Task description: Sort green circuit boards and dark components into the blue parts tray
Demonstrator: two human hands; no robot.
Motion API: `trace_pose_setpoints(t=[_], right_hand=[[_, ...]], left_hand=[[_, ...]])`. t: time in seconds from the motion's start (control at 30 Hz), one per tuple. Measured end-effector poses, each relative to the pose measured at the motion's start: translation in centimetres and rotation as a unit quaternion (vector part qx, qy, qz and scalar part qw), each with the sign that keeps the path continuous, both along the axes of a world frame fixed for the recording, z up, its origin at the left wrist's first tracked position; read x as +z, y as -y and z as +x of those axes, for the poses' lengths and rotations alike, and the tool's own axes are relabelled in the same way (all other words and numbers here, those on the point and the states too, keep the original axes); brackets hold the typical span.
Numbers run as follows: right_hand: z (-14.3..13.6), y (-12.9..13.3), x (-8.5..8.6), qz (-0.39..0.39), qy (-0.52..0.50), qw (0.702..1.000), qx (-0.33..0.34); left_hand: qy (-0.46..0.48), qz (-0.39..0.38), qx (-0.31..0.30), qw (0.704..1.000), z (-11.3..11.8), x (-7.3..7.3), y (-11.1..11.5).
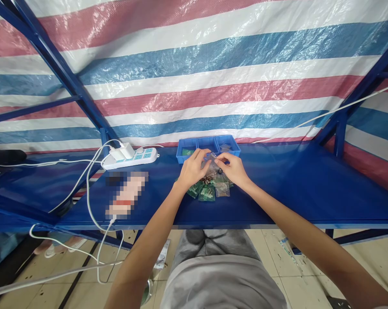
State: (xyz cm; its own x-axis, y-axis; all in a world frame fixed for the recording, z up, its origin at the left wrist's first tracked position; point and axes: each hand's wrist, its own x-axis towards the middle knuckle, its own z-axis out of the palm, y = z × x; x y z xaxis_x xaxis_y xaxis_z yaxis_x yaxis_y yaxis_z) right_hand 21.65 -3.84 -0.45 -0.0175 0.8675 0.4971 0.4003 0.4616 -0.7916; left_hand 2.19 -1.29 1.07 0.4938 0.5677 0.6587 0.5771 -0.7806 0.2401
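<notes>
My left hand (193, 168) and my right hand (234, 168) meet over the middle of the blue table, fingers pinched. Between the fingertips is a small clear plastic bag (213, 157), with each hand holding one side of its upper edge. What the bag contains is hard to make out. Below and around the hands lies a pile of small packets, among them a green packet (207, 193) and a clear packet (222, 190) with brass-coloured pieces. Just behind my hands stands a blue divided bin (181, 159); a green packet lies in its left compartment and clear bags in its right one.
To the left are a white power strip (150, 156) with a plugged-in charger (126, 150) and a blurred-out object (127, 195) on a white cable. Cables hang over the table's front edge. Blue frame posts (63, 77) and a striped sheet (213, 92) stand behind.
</notes>
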Motion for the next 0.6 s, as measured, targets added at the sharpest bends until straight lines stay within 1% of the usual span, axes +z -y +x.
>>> trace_pose_setpoints(t=[0.23, 0.47, 0.6], right_hand=[[0.13, 0.07, 0.33, -0.046, -0.068, 0.996, 0.043], [-0.13, 0.29, 0.57, -0.051, -0.105, 0.991, 0.069], [-0.12, 0.35, 0.57, -0.065, -0.110, 0.989, 0.081]], left_hand=[[-0.024, -0.022, -0.014, 0.999, -0.04, 0.08, 0.06], [-0.011, 0.009, -0.023, 1.000, 0.09, -0.41, -0.20], [0.008, -0.022, -0.025, 0.999, 0.02, -0.78, -0.58]])
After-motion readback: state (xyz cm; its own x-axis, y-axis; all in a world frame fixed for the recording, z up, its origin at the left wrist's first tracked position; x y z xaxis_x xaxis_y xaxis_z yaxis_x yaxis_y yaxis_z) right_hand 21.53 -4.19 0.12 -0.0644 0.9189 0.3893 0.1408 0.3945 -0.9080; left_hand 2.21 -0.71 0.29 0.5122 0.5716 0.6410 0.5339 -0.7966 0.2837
